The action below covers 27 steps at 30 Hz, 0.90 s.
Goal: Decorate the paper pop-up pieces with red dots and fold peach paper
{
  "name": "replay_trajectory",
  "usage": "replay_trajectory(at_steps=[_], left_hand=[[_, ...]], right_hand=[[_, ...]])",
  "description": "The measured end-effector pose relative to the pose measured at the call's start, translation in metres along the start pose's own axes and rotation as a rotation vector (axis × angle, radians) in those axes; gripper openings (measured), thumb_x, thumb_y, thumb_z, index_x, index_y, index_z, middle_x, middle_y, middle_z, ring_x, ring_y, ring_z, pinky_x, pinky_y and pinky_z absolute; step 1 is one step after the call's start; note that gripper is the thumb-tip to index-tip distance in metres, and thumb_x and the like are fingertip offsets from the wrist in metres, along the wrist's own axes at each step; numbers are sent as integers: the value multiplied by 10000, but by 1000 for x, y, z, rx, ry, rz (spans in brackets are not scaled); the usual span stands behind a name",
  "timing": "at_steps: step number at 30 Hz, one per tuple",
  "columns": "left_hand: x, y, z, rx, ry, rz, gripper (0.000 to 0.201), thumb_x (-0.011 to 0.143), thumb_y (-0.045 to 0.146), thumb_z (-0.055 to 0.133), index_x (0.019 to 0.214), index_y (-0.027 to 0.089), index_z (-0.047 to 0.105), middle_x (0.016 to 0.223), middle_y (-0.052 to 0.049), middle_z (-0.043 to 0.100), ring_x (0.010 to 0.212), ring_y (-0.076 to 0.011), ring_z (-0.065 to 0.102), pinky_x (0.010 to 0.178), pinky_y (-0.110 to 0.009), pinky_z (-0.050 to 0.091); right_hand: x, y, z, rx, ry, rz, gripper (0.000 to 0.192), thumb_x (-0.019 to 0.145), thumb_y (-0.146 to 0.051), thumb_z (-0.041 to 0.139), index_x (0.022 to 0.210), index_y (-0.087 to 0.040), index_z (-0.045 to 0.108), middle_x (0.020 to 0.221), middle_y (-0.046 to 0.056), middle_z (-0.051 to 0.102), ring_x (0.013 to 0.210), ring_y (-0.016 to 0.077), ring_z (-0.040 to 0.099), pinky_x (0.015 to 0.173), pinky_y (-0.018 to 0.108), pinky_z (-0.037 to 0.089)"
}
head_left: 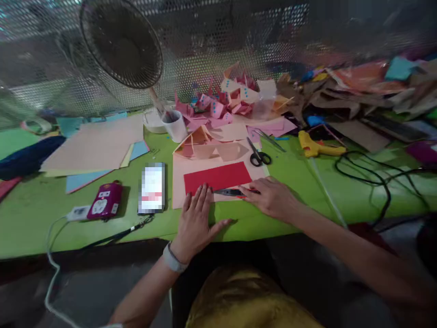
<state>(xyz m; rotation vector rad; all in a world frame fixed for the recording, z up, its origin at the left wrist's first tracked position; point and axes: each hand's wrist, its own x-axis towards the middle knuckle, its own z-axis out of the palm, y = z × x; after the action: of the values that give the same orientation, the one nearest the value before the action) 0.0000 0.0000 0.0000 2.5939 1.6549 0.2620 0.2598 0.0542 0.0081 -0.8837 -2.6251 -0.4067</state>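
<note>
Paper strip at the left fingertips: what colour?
The paper strip is red, shown best in the head view.

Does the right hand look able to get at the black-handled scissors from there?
Probably yes: the black-handled scissors lie just beyond the right hand, and nothing visible blocks the way. It seems to hold a dark tool, though, so it may need to let go first.

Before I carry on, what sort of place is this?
Probably a paper-craft workspace: a green table bears red paper, black-handled scissors and a yellow glue gun.
</note>
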Motion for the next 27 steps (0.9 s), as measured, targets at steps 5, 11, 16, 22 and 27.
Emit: replay_trajectory(at_steps=[5,11,16,22,27], left_hand=[[1,-6,-8,-39,5,-10,855,916,689,337,1532,103,242,1603,-169,234,1488,-266,214,1204,-476,229],[-9,-22,-7,32,19,-20,881,909,701,336,1551,116,185,1581,-176,291,1487,-278,214,1208,-509,188],[-10,-24,-3,55,14,-9,898,899,711,345,1547,107,201,1571,-167,322,1481,-281,235,1203,-498,213],[-9,-22,-5,54,-14,-22,905,893,723,338,1528,84,252,1576,-171,307,1481,-282,236,1207,-491,204],[-10,-22,-4,41,-5,-30,899,895,720,341,1533,95,239,1584,-159,294,1485,-276,225,1210,-493,196]], right_hand=[[0,-1,2,-27,-11,-6,278,978,-209,509,1186,-119,671,891,100,672,812,205,542,724,327,328],[0,-2,5,-22,-3,8,288,992,-243,494,1191,-124,665,886,95,665,801,196,541,711,325,324],[5,-6,5,-23,0,14,273,977,-226,518,1179,-120,669,873,91,659,793,196,539,717,331,332],[6,-7,2,-15,-16,2,269,971,-213,531,1179,-110,666,875,91,661,806,192,542,715,325,330],[10,-10,3,8,-39,13,277,982,-219,510,1197,-129,660,882,92,657,793,185,533,715,326,324]])
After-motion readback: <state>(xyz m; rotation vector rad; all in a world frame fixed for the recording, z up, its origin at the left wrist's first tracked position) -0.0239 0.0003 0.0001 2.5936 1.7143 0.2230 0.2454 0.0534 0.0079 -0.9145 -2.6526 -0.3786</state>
